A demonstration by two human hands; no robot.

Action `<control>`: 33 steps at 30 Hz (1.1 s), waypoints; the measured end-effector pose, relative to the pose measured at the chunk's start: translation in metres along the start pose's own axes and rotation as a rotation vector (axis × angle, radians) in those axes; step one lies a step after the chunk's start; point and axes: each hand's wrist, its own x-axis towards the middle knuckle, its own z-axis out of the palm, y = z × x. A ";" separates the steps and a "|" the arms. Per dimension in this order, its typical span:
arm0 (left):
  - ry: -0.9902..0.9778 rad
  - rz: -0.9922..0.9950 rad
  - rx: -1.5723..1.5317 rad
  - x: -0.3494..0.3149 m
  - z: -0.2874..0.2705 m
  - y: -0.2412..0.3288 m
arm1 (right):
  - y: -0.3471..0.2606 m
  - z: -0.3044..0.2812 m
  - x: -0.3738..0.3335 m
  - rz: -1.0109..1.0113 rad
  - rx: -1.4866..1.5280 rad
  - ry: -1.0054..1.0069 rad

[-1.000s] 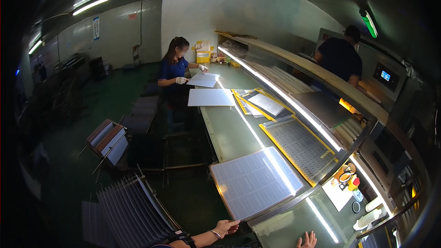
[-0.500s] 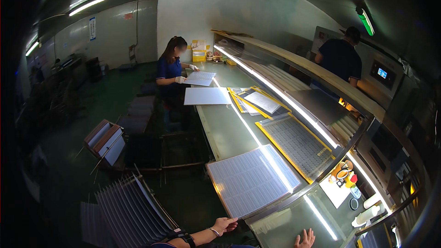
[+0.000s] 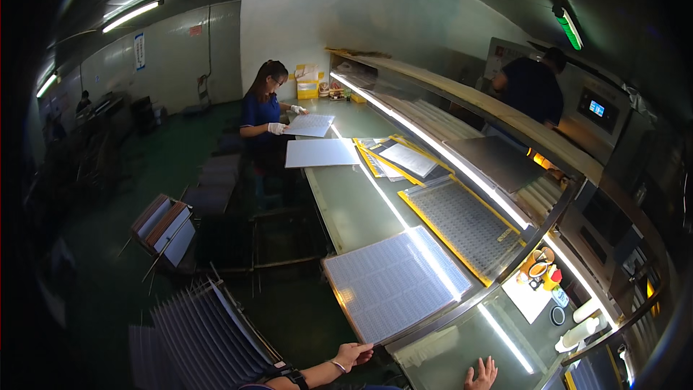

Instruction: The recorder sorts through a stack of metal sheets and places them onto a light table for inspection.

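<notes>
My left hand is closed on the near corner of a large, thin patterned panel, thumb on top. This panel has a fine grid of rows and copper-coloured edges. It lies on the glass-topped bench, its left side sticking out past the bench edge. A strip of light reflects across it. My right hand rests on the near glass with its fingers apart, holding nothing. Behind the panel lies a dark perforated sheet with yellow borders.
A white panel and stacked yellow-edged sheets lie farther along. A co-worker holds another panel. Bottles and a black ring stand right. A rack of upright panels is lower left. A light bar edges the shelf.
My left hand keeps its hold on the panel's corner, and my right hand stays on the glass. The whole view has shifted very slightly.
</notes>
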 end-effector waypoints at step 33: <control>0.078 0.170 0.172 0.015 0.006 -0.005 | 0.012 0.009 -0.001 0.027 -0.029 0.021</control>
